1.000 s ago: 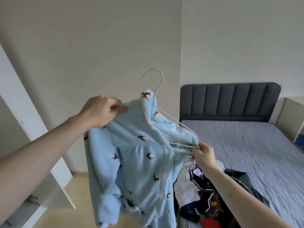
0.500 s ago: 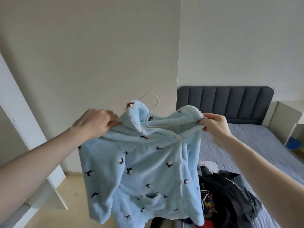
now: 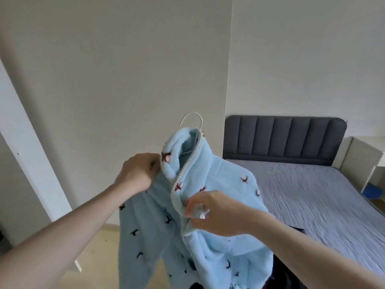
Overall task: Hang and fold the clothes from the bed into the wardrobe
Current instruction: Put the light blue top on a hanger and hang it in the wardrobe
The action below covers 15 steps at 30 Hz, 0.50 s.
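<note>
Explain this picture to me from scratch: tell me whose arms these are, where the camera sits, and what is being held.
There is no machine here. The picture comes from a wide-angle camera worn on a person's head, looking forward and down, so the two bare arms reaching in from the bottom belong to that person.

Between the hands hangs a light blue fleece top printed with small dark birds. It sits on a white wire hanger, whose hook pokes out above the collar. The left hand grips the fabric beside the collar. The right hand pinches the front edge lower down, near something small and white that is too blurred to name.

Behind, on the right, is a bed with a grey sheet and a dark padded headboard. A white panel leans in at the left edge; I cannot tell what it belongs to.
</note>
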{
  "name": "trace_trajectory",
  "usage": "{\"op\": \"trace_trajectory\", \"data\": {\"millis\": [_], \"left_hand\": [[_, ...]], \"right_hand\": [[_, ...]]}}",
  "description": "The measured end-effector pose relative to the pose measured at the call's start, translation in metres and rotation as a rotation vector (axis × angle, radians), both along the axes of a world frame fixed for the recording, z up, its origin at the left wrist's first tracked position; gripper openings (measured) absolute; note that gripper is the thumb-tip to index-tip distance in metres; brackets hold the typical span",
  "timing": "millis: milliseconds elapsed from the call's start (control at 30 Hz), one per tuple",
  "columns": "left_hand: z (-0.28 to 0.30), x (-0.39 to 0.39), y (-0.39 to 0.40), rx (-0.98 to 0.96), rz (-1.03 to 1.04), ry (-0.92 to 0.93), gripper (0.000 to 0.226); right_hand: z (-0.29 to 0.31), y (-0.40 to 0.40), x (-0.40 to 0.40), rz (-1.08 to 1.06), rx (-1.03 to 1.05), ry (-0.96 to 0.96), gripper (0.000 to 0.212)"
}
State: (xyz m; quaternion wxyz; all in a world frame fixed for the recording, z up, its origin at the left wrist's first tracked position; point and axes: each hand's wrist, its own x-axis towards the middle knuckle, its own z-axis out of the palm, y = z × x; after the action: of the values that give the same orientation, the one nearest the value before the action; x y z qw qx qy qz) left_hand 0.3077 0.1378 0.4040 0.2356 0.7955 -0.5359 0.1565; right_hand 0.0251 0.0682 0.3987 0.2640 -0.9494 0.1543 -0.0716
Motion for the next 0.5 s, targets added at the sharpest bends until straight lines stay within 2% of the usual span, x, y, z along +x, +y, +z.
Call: {"op": "trace_trajectory", "data": {"millis": [100, 167, 267, 333, 433, 500], "left_hand": [[-0.007, -0.002, 0.007, -0.036, -0.043, 0.016, 0.039], [-0.009, -0.004, 0.011, -0.029, -0.044, 0.012, 0.042], [-0.011, -0.007, 0.016, -0.019, -0.051, 0.003, 0.040], [-0.012, -0.010, 0.018, -0.010, -0.059, 0.005, 0.036], [-0.012, -0.015, 0.023, -0.007, -0.039, 0.030, 0.035], [-0.011, -0.017, 0.026, -0.015, -0.006, 0.041, 0.036]], "right_hand": [[0.002, -0.018, -0.016, -0.130, 0.072, -0.065, 0.011], [0.003, -0.036, -0.027, -0.238, 0.035, -0.165, 0.007], [0.004, -0.068, -0.042, -0.369, -0.012, -0.401, 0.011], [0.003, -0.093, -0.049, -0.415, -0.082, -0.484, 0.017], [-0.005, -0.120, -0.053, -0.395, -0.118, -0.334, 0.033], [-0.014, -0.130, -0.051, -0.349, -0.032, -0.217, 0.029]]}}
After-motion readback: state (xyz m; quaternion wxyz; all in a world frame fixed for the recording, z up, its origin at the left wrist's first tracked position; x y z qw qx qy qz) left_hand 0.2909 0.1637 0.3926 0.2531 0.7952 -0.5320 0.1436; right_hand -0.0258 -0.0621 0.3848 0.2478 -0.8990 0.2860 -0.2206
